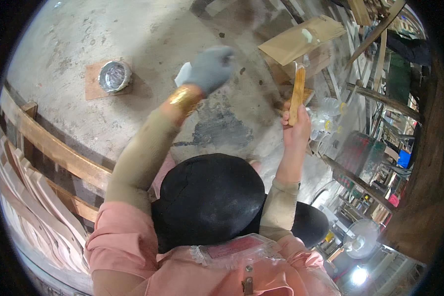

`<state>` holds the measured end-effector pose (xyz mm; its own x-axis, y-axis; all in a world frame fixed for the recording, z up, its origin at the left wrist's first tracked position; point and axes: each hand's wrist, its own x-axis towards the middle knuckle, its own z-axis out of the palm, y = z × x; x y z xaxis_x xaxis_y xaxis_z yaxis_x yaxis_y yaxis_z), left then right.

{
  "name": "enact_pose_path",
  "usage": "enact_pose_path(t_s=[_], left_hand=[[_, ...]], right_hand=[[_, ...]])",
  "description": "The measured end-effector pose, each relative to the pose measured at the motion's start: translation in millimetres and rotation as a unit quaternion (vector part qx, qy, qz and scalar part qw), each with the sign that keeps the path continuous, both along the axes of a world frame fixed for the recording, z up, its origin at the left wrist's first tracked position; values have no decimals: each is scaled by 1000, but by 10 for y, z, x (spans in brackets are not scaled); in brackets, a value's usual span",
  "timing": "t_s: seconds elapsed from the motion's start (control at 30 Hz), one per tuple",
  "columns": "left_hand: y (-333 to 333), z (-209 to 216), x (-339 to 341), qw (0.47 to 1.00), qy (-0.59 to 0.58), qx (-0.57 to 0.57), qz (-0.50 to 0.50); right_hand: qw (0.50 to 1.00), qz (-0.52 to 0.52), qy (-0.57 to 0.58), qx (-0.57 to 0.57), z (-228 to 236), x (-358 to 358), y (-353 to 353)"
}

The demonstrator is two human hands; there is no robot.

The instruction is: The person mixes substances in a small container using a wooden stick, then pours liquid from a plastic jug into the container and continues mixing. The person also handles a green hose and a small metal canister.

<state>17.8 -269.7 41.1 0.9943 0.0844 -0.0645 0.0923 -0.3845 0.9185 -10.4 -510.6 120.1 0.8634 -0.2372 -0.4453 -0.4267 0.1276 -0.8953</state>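
Observation:
My left hand (211, 71), in a grey glove with a gold-coloured band at the wrist, is raised over the concrete floor. Motion blurs it somewhat, but its fingers look curled closed. A white piece like cloth or paper (183, 74) sticks out from beneath it. My bare right hand (297, 127) is closed around the lower end of a flat, yellowish wooden stick (297, 93), held upright. The stick's top end is in front of a brown sheet of paper or cardboard (301, 42) bearing a pale spot. Whether stick and sheet touch I cannot tell.
A metal tin (114, 76) stands on a small board (92, 81) at the left. Curved wooden pieces (49, 202) are stacked behind a wooden rail (59, 143). A large black rounded shape (209, 197) lies before me. Clear plastic bottles (330, 107), timber and a fan (362, 238) crowd the right.

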Motion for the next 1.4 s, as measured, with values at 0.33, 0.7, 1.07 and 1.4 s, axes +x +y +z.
enact_pose_path(t_s=[0.33,0.7,1.07,1.4], left_hand=[[2350,-317,-1200,868,-52,179,461],[2864,-894,-1760,854,251,41,454],[2326,-750,-1348,809,365,60,457],[2259,-129,-1097,897,151,-263,321]], right_hand=[[1000,25,-12,-14,-9,157,294],[925,364,5,-104,-165,-108,1509],[918,381,26,-103,-397,58,2077],[870,473,-124,-59,175,417,2864]])
